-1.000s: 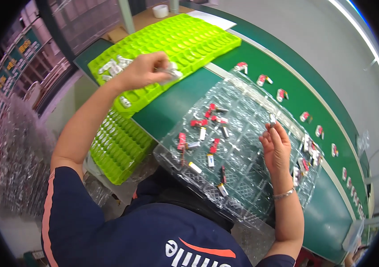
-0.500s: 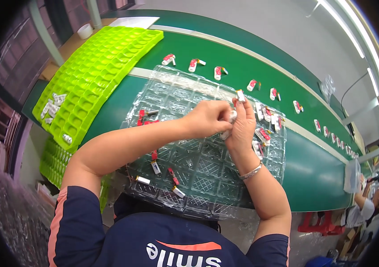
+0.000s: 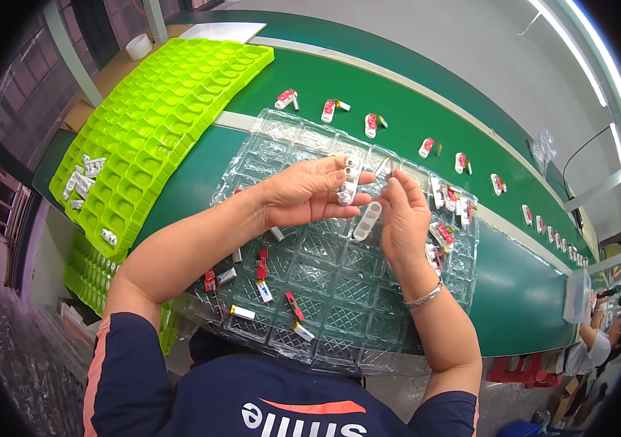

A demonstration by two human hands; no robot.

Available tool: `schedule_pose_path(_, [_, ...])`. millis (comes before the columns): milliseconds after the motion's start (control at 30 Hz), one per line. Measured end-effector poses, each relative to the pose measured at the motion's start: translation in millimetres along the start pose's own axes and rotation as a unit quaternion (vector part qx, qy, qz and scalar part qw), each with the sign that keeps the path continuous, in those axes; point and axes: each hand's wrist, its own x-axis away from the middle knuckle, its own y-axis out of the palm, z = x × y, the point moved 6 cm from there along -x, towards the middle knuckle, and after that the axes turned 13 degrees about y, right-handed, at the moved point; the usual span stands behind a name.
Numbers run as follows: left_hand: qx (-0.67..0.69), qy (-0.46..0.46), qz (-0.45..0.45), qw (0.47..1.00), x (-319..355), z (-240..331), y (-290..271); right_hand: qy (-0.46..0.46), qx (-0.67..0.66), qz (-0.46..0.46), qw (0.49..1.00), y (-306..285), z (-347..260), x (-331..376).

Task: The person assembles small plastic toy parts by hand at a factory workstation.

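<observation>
My left hand (image 3: 307, 191) holds a long white plastic shell (image 3: 350, 182) with round recesses between thumb and fingers. A short gap to the right, my right hand (image 3: 405, 215) pinches a thin silvery piece (image 3: 389, 167), too small to name. Beside its palm is a white rounded strip (image 3: 367, 221) with grey ovals; whether the hand holds it or it lies on the tray I cannot tell. Both hands are above a clear plastic compartment tray (image 3: 328, 273). Red circuit boards (image 3: 294, 306) with small white batteries (image 3: 263, 291) lie at its near left.
White-and-red assemblies (image 3: 443, 234) lie at the tray's right side. More assemblies (image 3: 372, 125) line the green conveyor belt (image 3: 398, 109). A lime-green tray (image 3: 157, 124) with white shells (image 3: 81, 182) stands at left. Far right, another person (image 3: 602, 342) sits near a clear bin (image 3: 578, 295).
My hands have come apart; the left now holds the white shell turned up, with its recesses showing. A silvery piece now shows at the right fingertips. The view has shifted slightly.
</observation>
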Motion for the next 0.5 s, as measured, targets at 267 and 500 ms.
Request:
schedule_pose_path(267, [-0.049,-0.011,0.003,0.999,0,-1,-18,0.161,-0.272,-0.029,0.948,-11,11,-15])
schedule_pose_path(500, [-0.1,-0.038,0.046,0.993,4,-7,-21,0.032,-0.019,-0.138,0.99,20,1,7])
